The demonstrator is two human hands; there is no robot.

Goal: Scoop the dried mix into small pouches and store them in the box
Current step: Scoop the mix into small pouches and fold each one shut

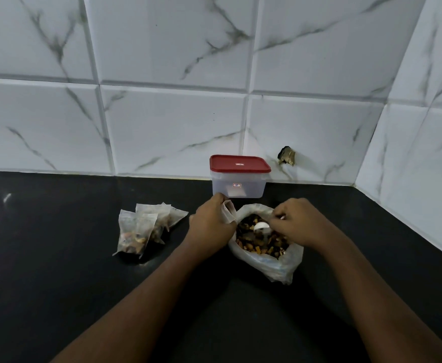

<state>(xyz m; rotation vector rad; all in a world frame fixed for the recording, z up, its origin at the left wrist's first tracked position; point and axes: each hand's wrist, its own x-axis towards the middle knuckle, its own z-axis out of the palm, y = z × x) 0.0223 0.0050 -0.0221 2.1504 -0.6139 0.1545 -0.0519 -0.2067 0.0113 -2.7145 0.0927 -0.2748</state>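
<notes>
**Brown-and-orange mix in an open bag, scoop in it, a pouch held beside**

Brown, dark and orange bits make up the mix [259, 243], a coarse heap of dried pieces with a few pale flecks. It lies in a clear plastic bag [275, 268] just right of the frame's centre, the bag's mouth rolled wide open and its thin sides crumpled on the black counter [57, 258]. A white scoop [261, 226] sits bowl-down on top of the mix, near the bag's far edge.

The right hand [296, 224] hovers over the bag with its fingers curled, pinching the scoop's handle. The left hand [209, 226] is at the bag's left rim, fingers and thumb closed round a small translucent pouch [229, 212]. The pouch stands up out of the fist; whether anything is in it cannot be told.

Left of centre, well apart from the bag, filled pouches [142, 226] lie in a loose overlapping cluster. They are cloudy white, with the same brown and orange mix showing through their lower ends.

The box [238, 189] stands behind the hands, against the marble-tiled wall [162, 74]. It is frosted clear plastic with a small label on its front, and its red lid [239, 163] is on. A dark hole [287, 155] breaks the tile to its right.
</notes>
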